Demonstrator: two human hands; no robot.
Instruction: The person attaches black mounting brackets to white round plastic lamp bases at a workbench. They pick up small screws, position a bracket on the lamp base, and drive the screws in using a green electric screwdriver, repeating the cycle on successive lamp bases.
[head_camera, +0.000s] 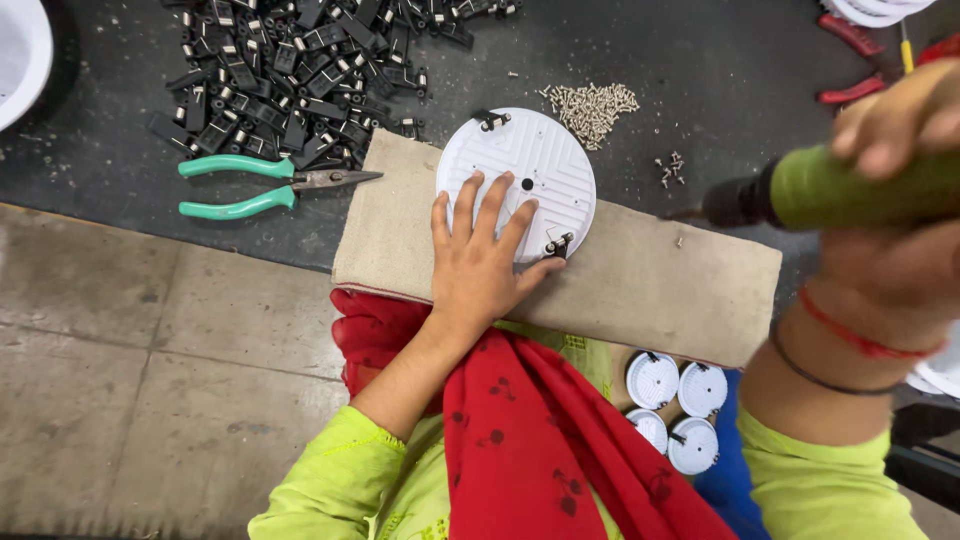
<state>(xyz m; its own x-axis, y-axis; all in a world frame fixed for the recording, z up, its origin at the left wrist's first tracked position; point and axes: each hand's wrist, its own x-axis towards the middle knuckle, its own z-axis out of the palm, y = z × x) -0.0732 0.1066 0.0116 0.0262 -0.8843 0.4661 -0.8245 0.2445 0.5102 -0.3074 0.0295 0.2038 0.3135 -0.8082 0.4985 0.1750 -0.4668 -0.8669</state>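
Note:
My left hand (484, 256) lies flat with spread fingers on a round white ribbed disc (535, 160), which rests on a beige padded block (640, 280). Small black clips sit at the disc's top edge (490, 121) and lower right edge (557, 243). My right hand (895, 190) is raised close to the camera at the right, wrapped around a green powered screwdriver (850, 187) whose dark tip points left, above the block and right of the disc.
A pile of black clips (290, 70) covers the dark bench at the top left. Teal-handled pliers (260, 185) lie left of the block. A heap of small screws (592, 104) sits behind the disc. Several small white discs (675, 410) lie below the block.

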